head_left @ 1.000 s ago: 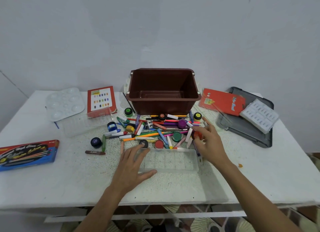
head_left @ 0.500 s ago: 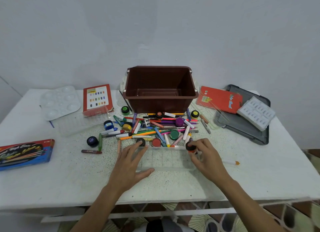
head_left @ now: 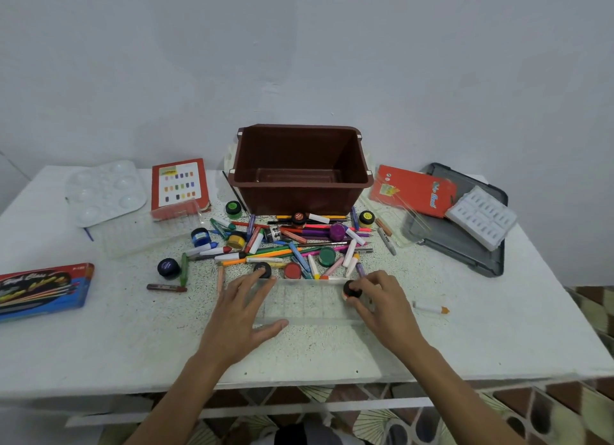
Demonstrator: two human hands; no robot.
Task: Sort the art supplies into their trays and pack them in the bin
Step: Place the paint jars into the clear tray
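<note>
- The left grip point(head_left: 239, 315) lies flat, fingers straight and spread, on the left end of a clear compartment tray point(head_left: 309, 300). Its thumb runs along the tray's near edge. It holds nothing.
- The right grip point(head_left: 385, 308) is curled, its fingertips pinching a small black-lidded paint pot point(head_left: 352, 290) at the right end of the same tray. I cannot tell whether the pot is seated in a compartment.
- The tray sits on the speckled white desk point(head_left: 133, 331), near its front edge, between the two forearms.
- Just right of the right grip, a white crayon with an orange tip point(head_left: 430, 308) lies alone on the desk.
- Touching the tray's far edge are a black pot point(head_left: 262, 269) and a red pot point(head_left: 292, 271).
- Behind them spreads a loose pile of markers, crayons and pots point(head_left: 285, 245), among them a green pot point(head_left: 327, 256) and a purple pot point(head_left: 337, 231).
- At the far left edge lies a blue and red pencil tin point(head_left: 43, 287).
- A second clear tray point(head_left: 149, 232) lies left of the pile, overlapping the near end of a red box with a colour chart point(head_left: 179, 185); a white palette point(head_left: 104, 192) lies further left.
- The brown bin point(head_left: 299, 197) stands upright behind the pile, nothing in it.
- To the right of the bin a red packet point(head_left: 413, 190) and a white moulded tray point(head_left: 480, 217) rest on a grey tray point(head_left: 465, 242).
</note>
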